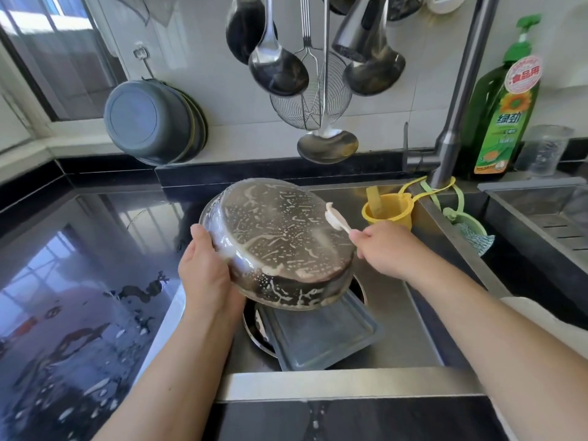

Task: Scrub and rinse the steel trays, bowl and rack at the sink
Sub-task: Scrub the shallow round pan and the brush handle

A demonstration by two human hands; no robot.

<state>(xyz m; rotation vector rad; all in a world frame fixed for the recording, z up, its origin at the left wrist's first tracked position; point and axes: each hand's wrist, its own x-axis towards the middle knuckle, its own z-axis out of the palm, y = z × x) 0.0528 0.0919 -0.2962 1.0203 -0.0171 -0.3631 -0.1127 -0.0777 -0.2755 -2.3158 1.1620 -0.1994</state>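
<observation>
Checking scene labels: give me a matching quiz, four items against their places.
Items:
1. steel bowl
2. rectangular tray
3. yellow cup
4. green soap bottle

Places:
A. counter, behind the faucet
B. flat in the sink
C. back of the sink
D. held upside down in the left hand

Pairs: 1-D, 2-B, 3-C, 4-A

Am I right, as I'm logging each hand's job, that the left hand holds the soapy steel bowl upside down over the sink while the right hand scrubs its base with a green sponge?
Not quite. The head view shows the right hand scrubbing with a white brush, not a green sponge. The rest stands: the left hand holds the soapy steel bowl upside down over the sink.
</observation>
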